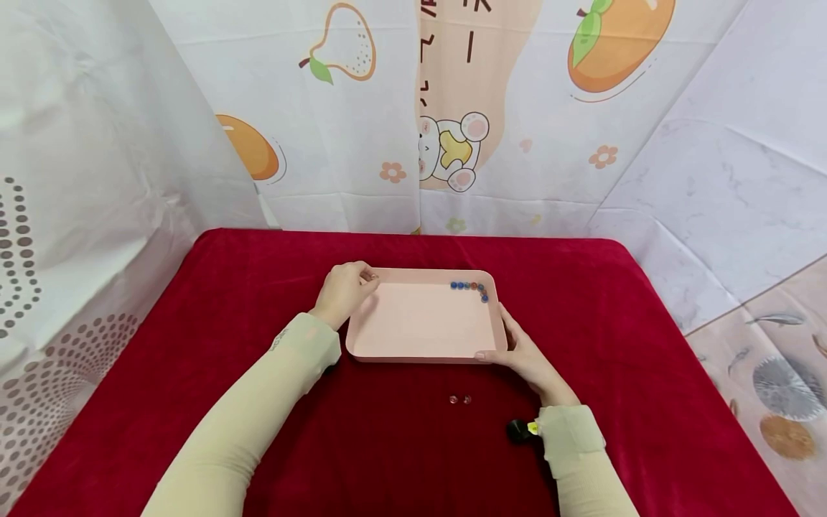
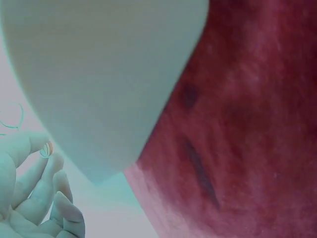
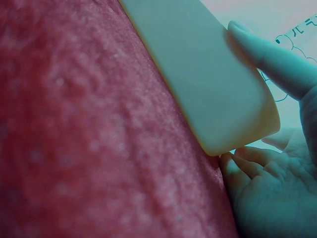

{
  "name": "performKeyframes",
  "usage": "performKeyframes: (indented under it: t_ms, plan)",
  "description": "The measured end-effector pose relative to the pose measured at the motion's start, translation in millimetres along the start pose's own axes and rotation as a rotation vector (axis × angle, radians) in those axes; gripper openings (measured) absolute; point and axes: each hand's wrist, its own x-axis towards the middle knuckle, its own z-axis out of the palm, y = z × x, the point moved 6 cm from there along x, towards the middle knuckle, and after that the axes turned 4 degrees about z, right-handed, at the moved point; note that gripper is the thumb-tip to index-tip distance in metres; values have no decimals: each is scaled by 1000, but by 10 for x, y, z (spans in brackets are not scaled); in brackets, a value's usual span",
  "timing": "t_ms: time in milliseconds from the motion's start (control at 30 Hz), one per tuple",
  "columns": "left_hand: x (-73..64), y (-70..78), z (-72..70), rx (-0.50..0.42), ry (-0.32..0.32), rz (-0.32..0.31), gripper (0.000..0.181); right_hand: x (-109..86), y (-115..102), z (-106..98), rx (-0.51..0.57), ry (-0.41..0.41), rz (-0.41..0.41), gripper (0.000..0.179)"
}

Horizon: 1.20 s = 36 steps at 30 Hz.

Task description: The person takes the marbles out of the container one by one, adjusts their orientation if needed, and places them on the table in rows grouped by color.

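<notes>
A shallow pink tray [image 1: 423,323] rests on the red cloth. At its back left corner, my left hand [image 1: 342,293] pinches a small clear marble with an orange and white swirl [image 2: 46,149] between thumb and fingertip. My right hand [image 1: 528,362] grips the tray's front right corner, thumb over the front rim and fingers along the right outer wall. Inside the tray, several marbles [image 1: 461,286], mostly blue with some orange, line the back right corner in a bent row. Two clear marbles [image 1: 454,399] lie side by side on the cloth in front of the tray.
Red velvety cloth [image 1: 413,459] covers the table. Behind it hangs a white curtain [image 1: 362,143] printed with fruit and a bear. A small black object with a yellow tag [image 1: 519,431] is by the right cuff.
</notes>
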Motion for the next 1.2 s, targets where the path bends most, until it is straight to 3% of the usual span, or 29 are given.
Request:
performKeyframes:
  t_ms: [567, 733, 900, 1200]
  plan:
    - [-198, 353, 14, -98, -44, 102, 11, 6, 5, 20, 18, -7, -9, 108]
    - [-272, 495, 44, -132, -47, 160, 6, 12, 12, 8, 13, -5, -5, 108]
    - [-372, 624, 102, -163, -62, 219, 3, 11, 14, -6, 9, 0, -6, 108]
    - [-621, 751, 246, -142, -114, 244, 4, 12, 24, -9, 16, -5, -1, 108]
